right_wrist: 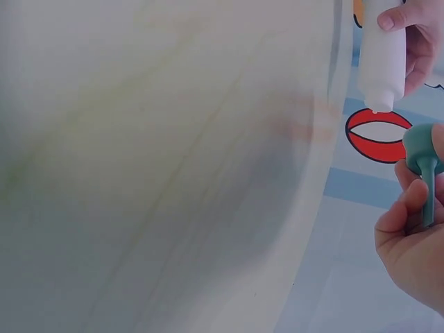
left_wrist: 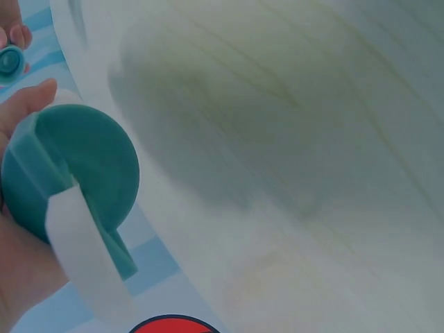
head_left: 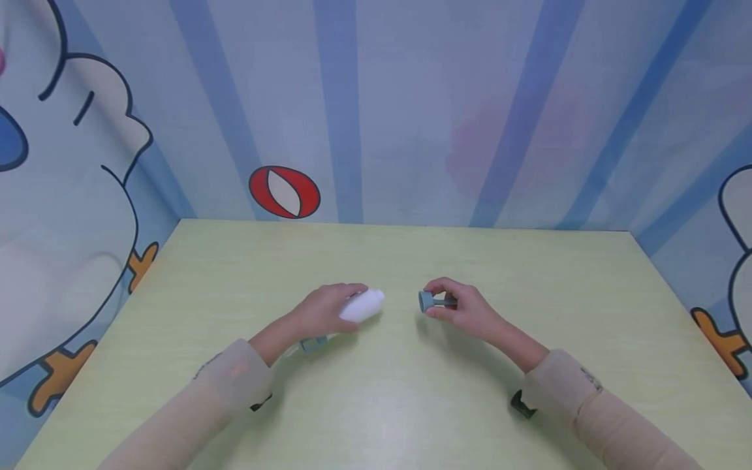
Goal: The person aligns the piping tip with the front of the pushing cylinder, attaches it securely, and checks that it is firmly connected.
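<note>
My left hand [head_left: 322, 310] grips a white bottle [head_left: 362, 305] round its body, above the table. Its narrow neck points toward the right hand. At the bottle's other end is a round teal part [left_wrist: 104, 166] with a raised ridge and a flat white strip [left_wrist: 83, 236]. Across a short gap, my right hand [head_left: 470, 312] pinches a small teal piece [head_left: 426, 301], cup-shaped with a thin stem. The cup's opening faces the bottle neck, and the stem [right_wrist: 428, 194] runs back between the fingers. Bottle and teal piece are apart.
A pale yellow-green table [head_left: 388, 405] lies beneath both hands. Behind it stands a blue striped backdrop [head_left: 399, 117] with a red and white oval [head_left: 305, 189], and cartoon figures show at both sides. Dark objects [head_left: 521, 405] sit under the sleeve cuffs.
</note>
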Available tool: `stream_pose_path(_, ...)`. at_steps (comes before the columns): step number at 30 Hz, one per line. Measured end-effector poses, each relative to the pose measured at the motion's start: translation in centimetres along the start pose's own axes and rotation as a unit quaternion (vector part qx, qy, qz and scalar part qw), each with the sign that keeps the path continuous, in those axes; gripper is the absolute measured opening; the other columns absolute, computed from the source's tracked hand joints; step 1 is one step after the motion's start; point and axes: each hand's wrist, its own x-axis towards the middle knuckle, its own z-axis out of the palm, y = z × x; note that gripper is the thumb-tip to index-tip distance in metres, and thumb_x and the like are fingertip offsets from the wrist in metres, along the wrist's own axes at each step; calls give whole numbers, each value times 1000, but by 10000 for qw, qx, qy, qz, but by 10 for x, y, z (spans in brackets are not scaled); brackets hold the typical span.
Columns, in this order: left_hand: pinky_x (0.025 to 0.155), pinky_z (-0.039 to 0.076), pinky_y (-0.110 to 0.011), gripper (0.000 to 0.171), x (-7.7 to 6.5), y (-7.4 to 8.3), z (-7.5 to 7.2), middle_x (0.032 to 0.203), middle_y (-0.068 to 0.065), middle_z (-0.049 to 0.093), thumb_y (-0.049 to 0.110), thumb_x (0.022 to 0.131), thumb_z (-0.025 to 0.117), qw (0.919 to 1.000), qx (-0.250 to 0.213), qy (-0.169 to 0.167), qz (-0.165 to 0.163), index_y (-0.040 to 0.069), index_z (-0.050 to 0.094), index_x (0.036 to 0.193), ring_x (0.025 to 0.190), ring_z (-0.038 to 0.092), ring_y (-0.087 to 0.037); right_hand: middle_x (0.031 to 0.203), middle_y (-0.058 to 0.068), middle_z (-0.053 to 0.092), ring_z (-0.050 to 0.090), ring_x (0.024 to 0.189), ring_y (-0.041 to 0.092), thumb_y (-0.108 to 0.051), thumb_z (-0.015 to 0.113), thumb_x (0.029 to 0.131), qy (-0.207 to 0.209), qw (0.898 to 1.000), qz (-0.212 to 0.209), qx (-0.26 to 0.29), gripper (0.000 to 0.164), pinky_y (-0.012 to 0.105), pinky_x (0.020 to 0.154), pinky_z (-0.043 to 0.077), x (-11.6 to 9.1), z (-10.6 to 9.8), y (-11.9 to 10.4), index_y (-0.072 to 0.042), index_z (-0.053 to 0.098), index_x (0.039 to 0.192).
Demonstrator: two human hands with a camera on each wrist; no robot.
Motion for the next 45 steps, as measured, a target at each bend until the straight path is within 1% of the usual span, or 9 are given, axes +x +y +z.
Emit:
stream_pose_path(6, 80, 44, -37, 63, -1, 6, 2, 117, 0, 56, 23, 71, 73, 9995, -55, -33, 301, 18, 46, 127, 94, 51, -16, 101, 16, 59, 46, 67, 15, -13, 64, 80, -234, 9997, 81, 85, 31, 22, 56, 41, 1, 0, 0, -6, 55, 108)
stream_pose_path(10, 78, 44, -36, 62, -2, 11, 3, 115, 0, 56, 23, 70, 73, 9987, -111, -145, 478, 17, 47, 126, 92, 50, -16, 101, 15, 59, 47, 66, 15, -13, 64, 80, -384, 9992, 54, 33, 31, 22, 58, 43, 2, 1, 0, -6, 55, 108)
stream_pose_path(14, 77, 44, -35, 61, -2, 15, 5, 116, 1, 55, 23, 70, 73, 9977, -62, -275, 624, 17, 47, 126, 92, 50, -15, 101, 14, 59, 47, 65, 14, -13, 64, 80, -548, 9984, -59, -106, 31, 22, 60, 44, 3, 2, 0, -6, 55, 108)
stream_pose_path(20, 80, 44, -36, 62, -3, 21, 7, 119, 3, 54, 25, 70, 73, 9974, -82, -407, 596, 21, 46, 126, 95, 50, -15, 102, 13, 60, 47, 66, 13, -13, 64, 80, -675, 9973, -103, -252, 31, 23, 60, 44, 4, 5, 0, -7, 55, 109)
stream_pose_path(22, 80, 44, -36, 62, -3, 22, 7, 118, 3, 54, 25, 71, 73, 9971, -70, -419, 634, 22, 46, 126, 95, 50, -14, 101, 12, 60, 46, 66, 14, -13, 64, 80, -706, 9970, -137, -268, 31, 23, 59, 44, 5, 5, -1, -7, 54, 108)
stream_pose_path(29, 78, 44, -34, 60, -3, 28, 7, 115, 3, 56, 22, 70, 73, 9945, -129, -502, 906, 20, 48, 125, 92, 51, -14, 99, 10, 60, 47, 66, 14, -13, 64, 80, -870, 9954, -338, -234, 29, 21, 58, 44, 5, 6, -6, -6, 55, 107)
stream_pose_path(38, 77, 44, -34, 60, -3, 31, 8, 116, 1, 55, 21, 71, 73, 9940, -90, -508, 961, 19, 47, 125, 92, 51, -16, 101, 11, 60, 47, 66, 14, -13, 64, 80, -966, 9941, -397, -306, 28, 21, 57, 42, 5, 9, -10, -6, 55, 106)
stream_pose_path(45, 77, 45, -35, 59, -4, 33, 8, 117, -1, 55, 21, 72, 72, 9935, -30, -500, 1020, 18, 47, 125, 94, 51, -16, 97, 8, 61, 48, 64, 13, -15, 64, 80, -969, 9940, -396, -321, 28, 21, 56, 42, 4, 9, -9, -7, 56, 106)
